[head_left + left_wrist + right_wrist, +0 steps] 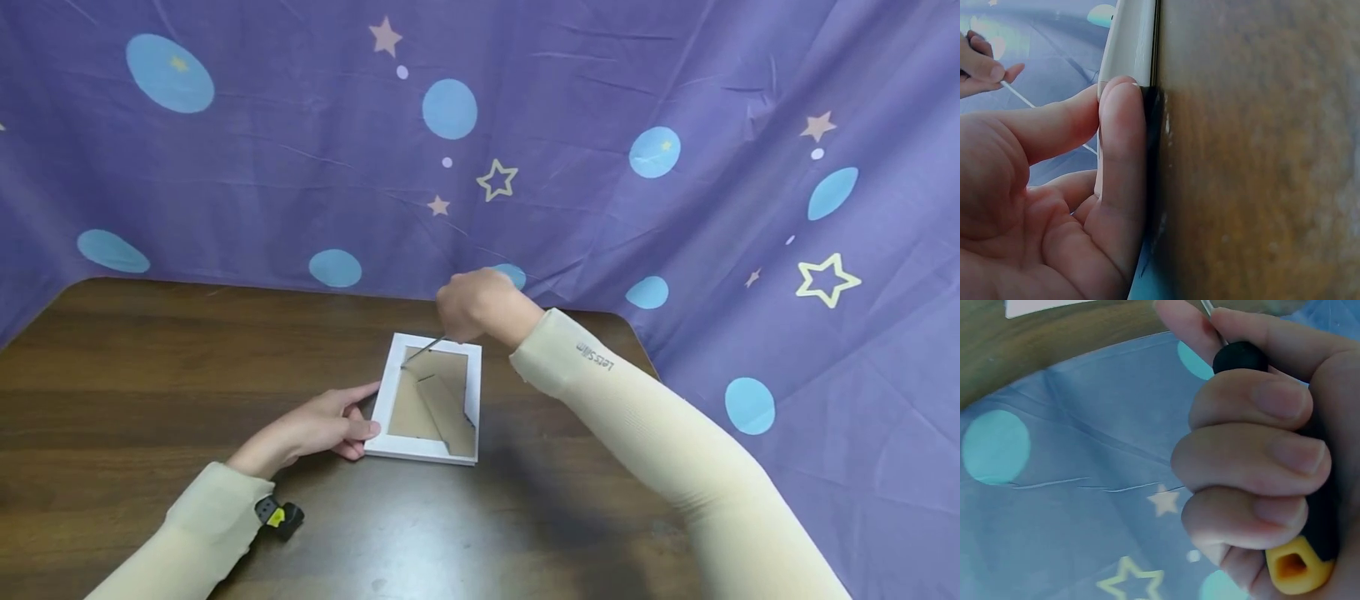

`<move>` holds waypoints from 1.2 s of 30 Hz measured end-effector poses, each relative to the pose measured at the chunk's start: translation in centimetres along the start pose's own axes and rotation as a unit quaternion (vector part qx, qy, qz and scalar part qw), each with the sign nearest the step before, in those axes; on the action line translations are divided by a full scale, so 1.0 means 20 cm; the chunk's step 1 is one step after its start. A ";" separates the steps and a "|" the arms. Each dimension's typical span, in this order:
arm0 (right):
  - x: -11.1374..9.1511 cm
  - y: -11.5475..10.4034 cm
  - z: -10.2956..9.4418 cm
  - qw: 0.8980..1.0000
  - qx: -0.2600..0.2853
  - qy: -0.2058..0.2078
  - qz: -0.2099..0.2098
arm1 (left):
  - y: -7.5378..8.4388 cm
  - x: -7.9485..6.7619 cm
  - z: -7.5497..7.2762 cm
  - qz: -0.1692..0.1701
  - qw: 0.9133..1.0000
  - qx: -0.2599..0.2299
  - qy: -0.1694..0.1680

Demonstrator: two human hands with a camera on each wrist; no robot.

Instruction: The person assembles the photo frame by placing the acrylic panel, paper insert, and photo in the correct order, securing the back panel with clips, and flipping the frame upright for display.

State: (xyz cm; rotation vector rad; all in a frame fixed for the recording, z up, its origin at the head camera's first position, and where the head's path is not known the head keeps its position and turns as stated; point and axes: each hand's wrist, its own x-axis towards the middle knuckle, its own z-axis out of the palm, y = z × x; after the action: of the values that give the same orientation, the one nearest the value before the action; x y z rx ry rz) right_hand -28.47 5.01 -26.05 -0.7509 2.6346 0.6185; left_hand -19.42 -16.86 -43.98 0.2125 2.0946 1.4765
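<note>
At lower center, your left hand (pixel 318 423) pinches a picture frame (pixel 420 447); your right hand (pixel 482 304) curls round a screwdriver (pixel 1322 525), apparently prying; next calls for steady leverage.

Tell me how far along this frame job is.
Done: the white frame lies back-up, its backing board exposed. In hand: the left hand grips the frame's edge while the right hand holds a black-and-yellow-handled tool, its tip at the board's upper-left edge. Remaining, probably: freeing the board, which sits within the frame.
</note>
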 end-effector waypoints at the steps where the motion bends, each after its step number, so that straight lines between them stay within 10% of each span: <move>1: 0.00 -0.02 -0.02 1.000 -0.013 0.002 0.002 | 0.00 0.00 0.00 -0.001 1.000 -0.002 0.001; 10: 0.01 -0.18 -0.11 0.993 -0.110 0.028 0.005 | 0.01 -0.01 0.01 0.004 1.000 -0.015 0.000; 36: 0.03 0.04 0.07 1.000 0.018 -0.015 -0.004 | 0.01 -0.02 -0.01 0.009 1.000 -0.017 -0.001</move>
State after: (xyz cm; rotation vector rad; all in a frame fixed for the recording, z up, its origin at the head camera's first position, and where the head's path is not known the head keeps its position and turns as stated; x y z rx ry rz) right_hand -29.22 6.00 -27.19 -0.7353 2.6063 0.5737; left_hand -19.14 -17.11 -43.62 0.2205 2.0701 1.5203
